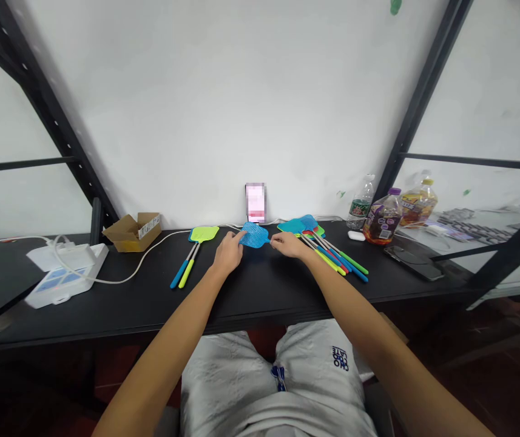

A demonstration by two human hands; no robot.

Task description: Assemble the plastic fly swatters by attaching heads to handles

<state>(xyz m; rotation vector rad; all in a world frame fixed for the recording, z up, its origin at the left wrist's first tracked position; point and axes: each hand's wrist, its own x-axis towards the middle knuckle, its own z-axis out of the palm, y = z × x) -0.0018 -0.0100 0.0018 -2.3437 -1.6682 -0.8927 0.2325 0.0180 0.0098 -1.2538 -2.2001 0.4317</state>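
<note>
A blue fly swatter head (254,236) is held just above the desk, between my two hands. My left hand (229,250) is closed on its left edge. At the other side, my right hand (287,244) pinches its narrow neck; whether a shaft is in those fingers is hidden. To the left lie two fly swatters, a yellow-green one (204,234) partly over a blue one (178,274). Beyond my right hand is a pile of several fly swatters (292,226) with blue, green, red and yellow handles pointing toward the front right.
A phone (256,203) with a lit screen leans on the wall. Left stand an open cardboard box (133,234) and a white power strip (66,276) with a cable (144,261). Right are a water bottle (360,203), two drink bottles (383,218), a white case (356,235) and a dark phone (413,263).
</note>
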